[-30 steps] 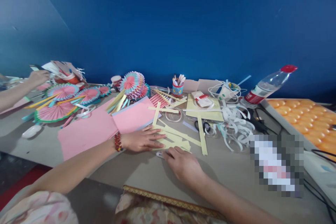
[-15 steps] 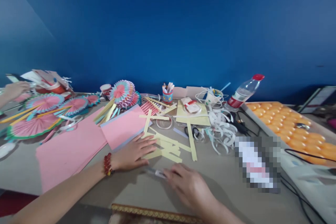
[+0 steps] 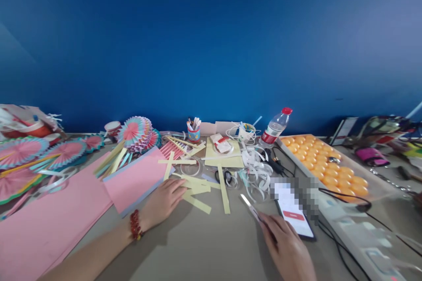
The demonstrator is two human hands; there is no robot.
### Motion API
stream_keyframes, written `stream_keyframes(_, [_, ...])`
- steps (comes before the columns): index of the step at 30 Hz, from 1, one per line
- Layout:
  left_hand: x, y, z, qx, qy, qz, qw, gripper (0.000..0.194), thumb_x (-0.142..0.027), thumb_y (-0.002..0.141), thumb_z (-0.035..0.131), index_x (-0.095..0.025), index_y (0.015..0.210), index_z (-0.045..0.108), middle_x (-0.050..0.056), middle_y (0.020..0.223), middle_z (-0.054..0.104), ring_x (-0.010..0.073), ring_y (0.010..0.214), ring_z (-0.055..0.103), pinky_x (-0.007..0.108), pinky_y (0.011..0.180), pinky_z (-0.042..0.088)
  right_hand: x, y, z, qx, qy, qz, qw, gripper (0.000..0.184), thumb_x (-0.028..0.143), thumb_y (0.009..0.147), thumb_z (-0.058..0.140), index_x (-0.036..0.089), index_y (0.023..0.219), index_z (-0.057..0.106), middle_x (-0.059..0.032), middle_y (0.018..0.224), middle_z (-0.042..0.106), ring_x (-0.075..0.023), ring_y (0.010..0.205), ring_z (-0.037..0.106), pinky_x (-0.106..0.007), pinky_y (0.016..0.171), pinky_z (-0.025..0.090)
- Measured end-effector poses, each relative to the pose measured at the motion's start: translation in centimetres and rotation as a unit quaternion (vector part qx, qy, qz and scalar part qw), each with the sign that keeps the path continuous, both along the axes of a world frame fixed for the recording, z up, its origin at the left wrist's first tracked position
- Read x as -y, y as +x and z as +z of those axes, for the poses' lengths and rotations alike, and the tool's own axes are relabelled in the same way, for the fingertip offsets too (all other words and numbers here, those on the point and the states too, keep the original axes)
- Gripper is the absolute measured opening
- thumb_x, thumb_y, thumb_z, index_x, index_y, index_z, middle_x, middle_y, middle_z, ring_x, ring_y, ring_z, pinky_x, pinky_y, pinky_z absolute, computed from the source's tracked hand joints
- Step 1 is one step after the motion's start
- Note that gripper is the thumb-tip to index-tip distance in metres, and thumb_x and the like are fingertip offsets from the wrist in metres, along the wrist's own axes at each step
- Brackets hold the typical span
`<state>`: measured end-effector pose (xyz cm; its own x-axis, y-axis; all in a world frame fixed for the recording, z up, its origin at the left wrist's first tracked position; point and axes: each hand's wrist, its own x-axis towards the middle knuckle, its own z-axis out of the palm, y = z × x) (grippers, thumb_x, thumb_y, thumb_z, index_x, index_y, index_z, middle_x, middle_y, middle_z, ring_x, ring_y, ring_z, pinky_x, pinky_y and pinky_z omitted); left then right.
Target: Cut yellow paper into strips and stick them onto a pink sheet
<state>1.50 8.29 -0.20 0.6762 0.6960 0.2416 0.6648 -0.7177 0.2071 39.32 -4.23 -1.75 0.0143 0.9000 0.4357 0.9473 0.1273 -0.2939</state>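
Note:
My left hand (image 3: 163, 202), with a red beaded bracelet on its wrist, rests on the table at the near left edge of some pale yellow paper strips (image 3: 198, 204). Its fingers are extended and slightly bent, touching the strips, with no grip on one showing. In my right hand (image 3: 285, 239) is a slim utility knife (image 3: 252, 208), its light blade end pointing up and left, away from me. The hand is low over the table, just left of a phone (image 3: 298, 219). Left of my left hand lie a folded pink paper piece (image 3: 138, 175) and larger pink sheets (image 3: 72, 210).
Pleated paper fans (image 3: 132, 134) are at the left. A pen cup (image 3: 194, 131), curled white strips (image 3: 259, 167) and a plastic bottle (image 3: 275, 127) stand or lie toward the blue wall. At right are a tray of orange balls (image 3: 325, 167) and black cables (image 3: 343, 246).
My right hand has moved right with the knife, away from the strips toward the phone. My left hand's fingers have drawn closer together. The view has turned right and tilted up.

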Motion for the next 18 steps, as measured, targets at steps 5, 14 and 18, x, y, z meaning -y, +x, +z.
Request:
stream_keyframes(5, [0.5, 0.6, 0.4, -0.006, -0.017, 0.003, 1.0, 0.022, -0.026, 0.1, 0.049, -0.022, 0.116, 0.063, 0.007, 0.13, 0.06, 0.0245, 0.121, 0.053, 0.044, 0.105, 0.045, -3.0, -2.2, 1.5, 0.021, -0.011, 0.037, 0.999, 0.031, 0.033, 0.1, 0.039, 0.023, 0.114, 0.065, -0.0116, 0.109, 0.066, -0.0271, 0.099, 0.064, -0.041, 0.085, 0.052])
stream_keyframes(14, [1.0, 0.5, 0.4, 0.008, -0.025, 0.02, 0.999, 0.016, -0.021, 0.1, 0.047, -0.02, 0.103, 0.062, 0.007, 0.125, 0.062, 0.0248, 0.115, 0.055, 0.045, 0.104, 0.045, -8.7, -7.4, 3.2, 0.096, -0.18, 0.054, 0.977, 0.01, 0.029, 0.092, 0.057, 0.021, 0.086, 0.061, -0.0042, 0.082, 0.07, -0.0214, 0.073, 0.069, -0.025, 0.055, 0.041])
stream_keyframes(18, [0.6, 1.0, 0.9, 0.019, -0.028, -0.007, 0.999, 0.016, -0.025, 0.099, 0.048, -0.021, 0.106, 0.062, 0.007, 0.127, 0.06, 0.0256, 0.116, 0.055, 0.045, 0.106, 0.042, -9.2, -7.0, 2.2, 0.035, -0.205, 0.049, 0.977, 0.011, 0.021, 0.09, 0.05, 0.023, 0.082, 0.057, -0.0012, 0.073, 0.069, -0.0195, 0.065, 0.067, -0.024, 0.053, 0.036])
